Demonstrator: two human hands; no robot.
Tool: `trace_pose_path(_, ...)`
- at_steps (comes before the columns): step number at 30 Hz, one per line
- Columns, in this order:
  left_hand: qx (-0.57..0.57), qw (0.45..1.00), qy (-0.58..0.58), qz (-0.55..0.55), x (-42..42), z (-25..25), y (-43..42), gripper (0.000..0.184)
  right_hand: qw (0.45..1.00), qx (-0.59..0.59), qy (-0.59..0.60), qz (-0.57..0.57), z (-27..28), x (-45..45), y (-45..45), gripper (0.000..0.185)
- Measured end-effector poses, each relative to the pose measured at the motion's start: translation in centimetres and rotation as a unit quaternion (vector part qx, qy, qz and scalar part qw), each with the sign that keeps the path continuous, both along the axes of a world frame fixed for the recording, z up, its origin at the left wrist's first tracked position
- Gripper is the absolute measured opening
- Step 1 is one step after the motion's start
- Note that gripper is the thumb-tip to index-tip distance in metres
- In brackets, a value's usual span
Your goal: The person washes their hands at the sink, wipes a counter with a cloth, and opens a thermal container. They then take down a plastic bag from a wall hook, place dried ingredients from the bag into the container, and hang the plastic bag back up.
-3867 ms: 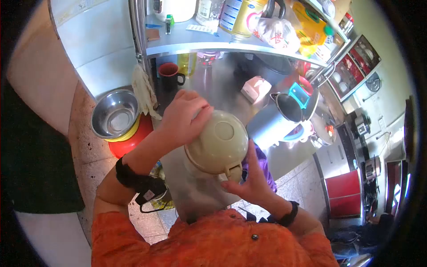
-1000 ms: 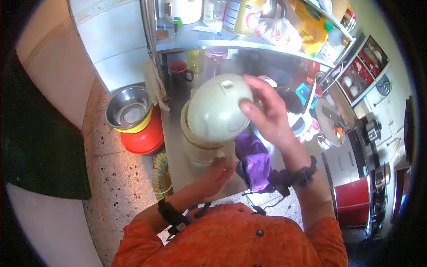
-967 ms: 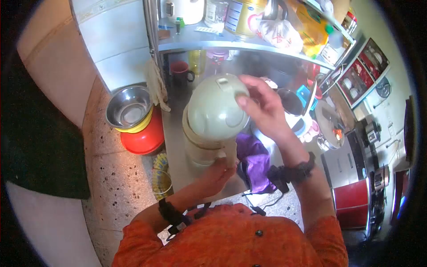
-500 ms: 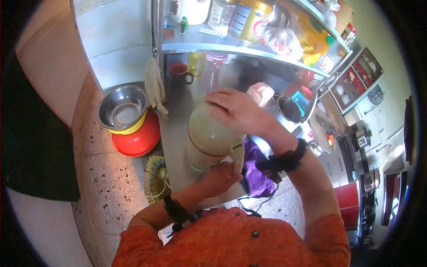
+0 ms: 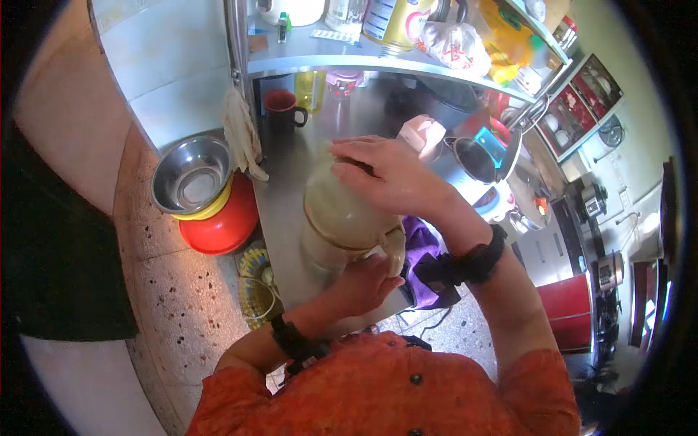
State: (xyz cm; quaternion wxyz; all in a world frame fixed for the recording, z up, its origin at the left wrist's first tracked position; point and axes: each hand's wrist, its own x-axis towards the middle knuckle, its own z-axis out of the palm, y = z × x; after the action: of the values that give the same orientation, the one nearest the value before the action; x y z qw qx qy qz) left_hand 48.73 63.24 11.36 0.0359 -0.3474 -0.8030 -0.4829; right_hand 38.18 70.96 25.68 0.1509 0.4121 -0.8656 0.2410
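Note:
A pale cream thermos flask [image 5: 342,214] with a domed top and a side handle [image 5: 395,251] stands on the metal counter in front of me. My right hand [image 5: 389,174] lies across the dome, its fingers curled over the tip. Low on the near side, my left hand [image 5: 361,282] is closed at the flask by the bottom of the handle; its fingertips are partly hidden.
A dark mug [image 5: 282,110] with a red inside and a yellow bottle [image 5: 310,91] stand behind. Steel basin [image 5: 193,178] and red basin [image 5: 225,225] are stacked at left. Purple cloth [image 5: 425,269] lies right of the flask. Overhead is a loaded shelf [image 5: 349,64].
The view has shifted slightly, so the shelf and basins sit a little higher and further left. Both hands keep their places on the flask, the right one slightly flatter over the top.

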Motion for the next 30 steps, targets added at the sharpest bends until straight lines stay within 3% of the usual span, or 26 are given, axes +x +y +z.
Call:
trace_pose_path(1,-0.001,1.000,0.004,-0.004,-0.2,-0.7,0.1,0.029,0.993,-0.107,0.032,0.046,-0.6,-0.1,0.5,0.025)
trace_pose_path(5,-0.041,0.999,-0.023,-0.009,-0.3,-0.8,-0.2,0.025,0.995,-0.078,0.060,0.012,1.2,2.6,3.4,0.031)
trace_pose_path(11,-0.118,0.993,0.022,-0.019,-0.6,-0.5,-0.3,0.026,0.991,0.083,0.095,-0.045,-0.3,5.0,3.0,0.040)
trace_pose_path(16,-0.127,0.992,0.011,-0.019,-0.3,-0.6,-0.5,0.029,0.992,0.073,0.079,-0.066,0.0,5.4,2.5,0.044)
trace_pose_path(19,-0.100,0.992,0.068,0.019,-0.4,-0.5,-0.3,0.030,0.993,0.046,0.074,-0.078,-1.1,5.1,2.0,0.047)
trace_pose_path(21,-0.308,0.946,-0.016,-0.097,-1.0,0.7,-0.3,0.031,0.989,0.038,0.113,-0.084,-2.3,5.1,2.0,0.054)
trace_pose_path(23,-0.041,0.996,0.061,-0.043,-1.3,-6.1,0.4,0.034,0.976,0.052,0.162,-0.133,-3.0,5.8,2.9,0.058)
trace_pose_path(24,-0.081,0.991,0.105,0.002,-1.0,-4.7,0.4,0.034,0.982,0.016,0.142,-0.122,-3.1,6.5,3.1,0.061)
trace_pose_path(26,-0.049,0.991,0.112,0.046,-0.5,-1.4,0.1,0.028,0.983,-0.015,0.134,-0.128,-3.2,7.8,5.3,0.064)
trace_pose_path(28,0.016,0.997,0.074,0.030,-1.2,-1.2,-0.6,0.022,0.987,-0.004,0.021,-0.158,-4.6,9.1,8.3,0.068)
trace_pose_path(30,-0.248,0.924,0.289,0.040,-3.3,-2.1,-2.2,0.019,0.974,0.039,-0.059,-0.216,-7.9,10.4,12.4,0.070)
